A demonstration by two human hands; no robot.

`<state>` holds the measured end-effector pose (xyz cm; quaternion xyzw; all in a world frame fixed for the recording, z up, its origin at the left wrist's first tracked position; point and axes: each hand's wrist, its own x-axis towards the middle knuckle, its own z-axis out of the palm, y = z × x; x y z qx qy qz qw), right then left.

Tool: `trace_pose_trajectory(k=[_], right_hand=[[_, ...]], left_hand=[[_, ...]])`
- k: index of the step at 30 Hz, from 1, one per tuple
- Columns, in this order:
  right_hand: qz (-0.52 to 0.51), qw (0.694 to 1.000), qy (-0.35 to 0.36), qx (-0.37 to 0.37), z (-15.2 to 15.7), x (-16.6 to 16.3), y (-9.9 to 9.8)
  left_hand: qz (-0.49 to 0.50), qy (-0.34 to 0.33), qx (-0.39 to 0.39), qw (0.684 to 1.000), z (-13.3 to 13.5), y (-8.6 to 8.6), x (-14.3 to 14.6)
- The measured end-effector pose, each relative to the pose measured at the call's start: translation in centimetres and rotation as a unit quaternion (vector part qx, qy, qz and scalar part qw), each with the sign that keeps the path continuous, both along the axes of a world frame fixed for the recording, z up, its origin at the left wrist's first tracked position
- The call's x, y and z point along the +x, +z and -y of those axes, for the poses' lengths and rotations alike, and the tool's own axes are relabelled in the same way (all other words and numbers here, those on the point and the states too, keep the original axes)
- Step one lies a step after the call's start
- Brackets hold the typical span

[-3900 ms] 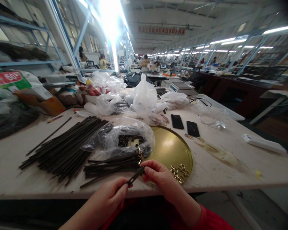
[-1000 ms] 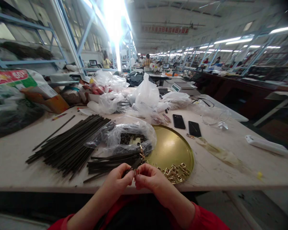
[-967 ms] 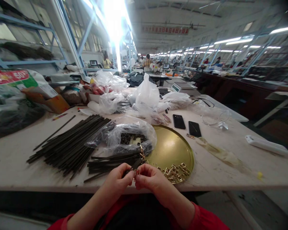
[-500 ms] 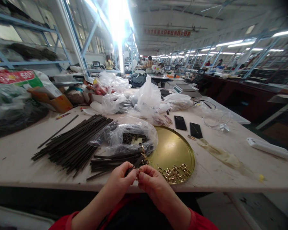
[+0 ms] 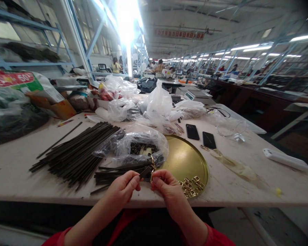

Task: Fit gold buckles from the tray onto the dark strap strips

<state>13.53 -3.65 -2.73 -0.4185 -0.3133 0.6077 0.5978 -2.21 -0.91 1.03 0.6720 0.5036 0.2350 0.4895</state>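
My left hand (image 5: 127, 184) pinches a dark narrow strap (image 5: 144, 172), whose short end points toward my other hand. Opposite it, my right hand (image 5: 166, 184) is closed at the fingertips on a small gold metal fitting (image 5: 152, 175); its exact shape is mostly hidden. A round brass-coloured tray (image 5: 184, 153) lies just beyond, with a heap of gold rectangular buckles (image 5: 191, 187) near its front rim. Behind my hands, a clear plastic bag (image 5: 156, 136) stands open with small dark metal parts inside. More gold hardware (image 5: 153, 162) lies by the bag's front edge.
Many dark strips (image 5: 77, 153) are piled at the left, with a smaller bundle (image 5: 107, 176) in front of the bag. Two black phones (image 5: 192, 131) and a white device (image 5: 284, 159) lie to the right. White plastic bags (image 5: 157, 99) and a scale (image 5: 196, 94) stand farther back.
My hands have drawn apart from being together; the left moved left with the strap, the right slightly right. The strap's end now shows between them.
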Motion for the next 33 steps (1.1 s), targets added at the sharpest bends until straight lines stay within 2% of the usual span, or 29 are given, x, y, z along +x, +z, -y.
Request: trace_pose_trajectory(k=[5, 8, 17, 22, 27, 30, 33], right_hand=[[-0.183, 0.977, 0.023, -0.103, 0.5, -0.5, 1.0], [-0.241, 0.960, 0.052, -0.131, 1.0, -1.3, 0.8], [-0.243, 0.961, 0.013, -0.130, 0.8, -1.0, 0.7], [-0.193, 0.977, 0.043, -0.080, 1.5, -2.0, 0.6], [-0.122, 0.990, 0.021, -0.073, 2.1, -2.9, -0.5], [-0.019, 0.999, 0.009, -0.034, 2.0, -2.8, -1.1], [0.160, 0.984, -0.071, 0.041, 2.1, -2.1, -1.4]], left_hand=[[-0.066, -0.029, 0.094, 0.993, 0.6, -0.1, -0.7], [-0.071, -0.034, 0.128, 0.989, 1.1, -0.4, -0.1], [-0.081, -0.031, 0.079, 0.993, 1.5, -0.3, 0.1], [-0.010, -0.031, 0.039, 0.999, 1.8, -0.2, 0.3], [0.044, -0.026, -0.016, 0.999, 1.8, -0.7, 0.5], [0.062, -0.011, -0.034, 0.997, 1.9, -0.9, 0.5], [0.059, 0.008, -0.046, 0.997, 1.9, -1.0, 0.4]])
